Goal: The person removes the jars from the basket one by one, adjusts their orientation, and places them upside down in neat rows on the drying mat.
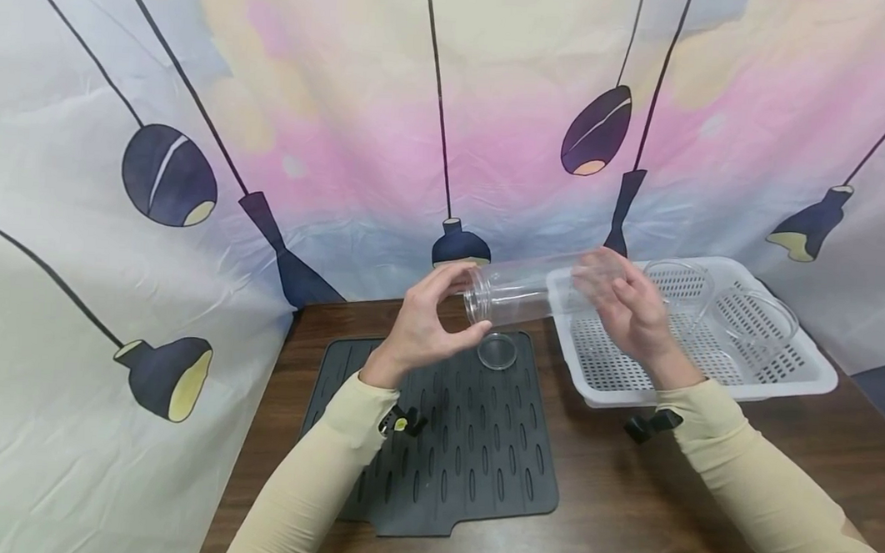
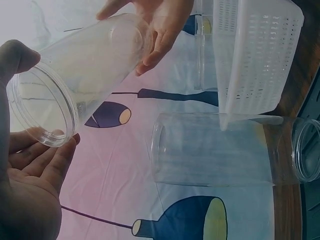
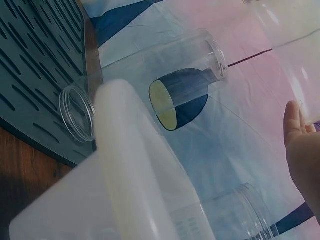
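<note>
A clear, wide-mouthed plastic jar (image 1: 520, 289) is held tilted, nearly level, above the table. My left hand (image 1: 436, 314) grips its threaded mouth, the thumb on one side of the rim and the fingers on the other. At the base end, my right hand (image 1: 632, 311) touches the jar with loosely extended fingers (image 2: 155, 57), partly seen through the plastic. A second clear jar (image 2: 215, 150) stands mouth down on the dark grey drying mat (image 1: 464, 445). Its threaded rim (image 1: 497, 352) shows below the held jar in the head view.
To the right, a white perforated basket (image 1: 594, 397) contains more clear jars (image 1: 759, 326). The wooden table (image 1: 587, 518) extends around mat and basket. Behind it hangs a pastel cloth (image 1: 359, 138) printed with dark lamps.
</note>
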### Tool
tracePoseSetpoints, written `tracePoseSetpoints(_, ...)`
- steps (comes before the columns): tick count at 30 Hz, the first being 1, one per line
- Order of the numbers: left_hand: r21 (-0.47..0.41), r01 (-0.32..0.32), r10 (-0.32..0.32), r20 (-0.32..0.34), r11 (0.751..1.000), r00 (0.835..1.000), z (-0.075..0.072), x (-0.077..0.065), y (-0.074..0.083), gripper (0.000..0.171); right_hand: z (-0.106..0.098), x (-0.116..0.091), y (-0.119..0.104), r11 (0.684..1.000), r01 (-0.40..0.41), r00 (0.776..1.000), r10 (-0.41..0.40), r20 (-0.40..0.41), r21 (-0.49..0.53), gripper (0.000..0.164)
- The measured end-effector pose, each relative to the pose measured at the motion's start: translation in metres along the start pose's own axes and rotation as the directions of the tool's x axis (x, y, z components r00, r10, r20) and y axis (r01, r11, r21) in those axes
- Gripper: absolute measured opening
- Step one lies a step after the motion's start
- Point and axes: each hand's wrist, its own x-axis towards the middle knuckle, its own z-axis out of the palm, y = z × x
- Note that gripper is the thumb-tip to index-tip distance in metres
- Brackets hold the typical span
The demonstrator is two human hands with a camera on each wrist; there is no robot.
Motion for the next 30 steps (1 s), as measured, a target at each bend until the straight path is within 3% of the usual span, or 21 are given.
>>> tracePoseSetpoints(3,0.001,-0.001,0.001,0.001,1.0,1.0,0.0,0.0,0.0,0.068,0.0,0.001,0.002,1.0,0.009,1.0,-0.009,0.018,-0.001,0.04)
tracePoseSetpoints(14,-0.04,-0.004,0.005,0.011,0.999,1.0,0.0,-0.001,0.0,0.069,0.006,0.0,0.003,0.991,0.05,0.992,-0.063,-0.111,-0.12,0.034)
tracePoseSetpoints(20,-0.074,-0.02,0.021,0.014,0.997,1.0,0.0,0.0,0.002,0.07,0.01,0.003,0.001,0.988,0.09,0.987,-0.106,-0.124,-0.127,0.032)
tracePoseSetpoints(30,-0.056,0.026,-0.021,0.093,0.998,0.995,-0.005,-0.004,0.003,0.085,0.013,0.004,-0.003,0.989,0.088,0.984,-0.105,-0.144,-0.117,0.03)
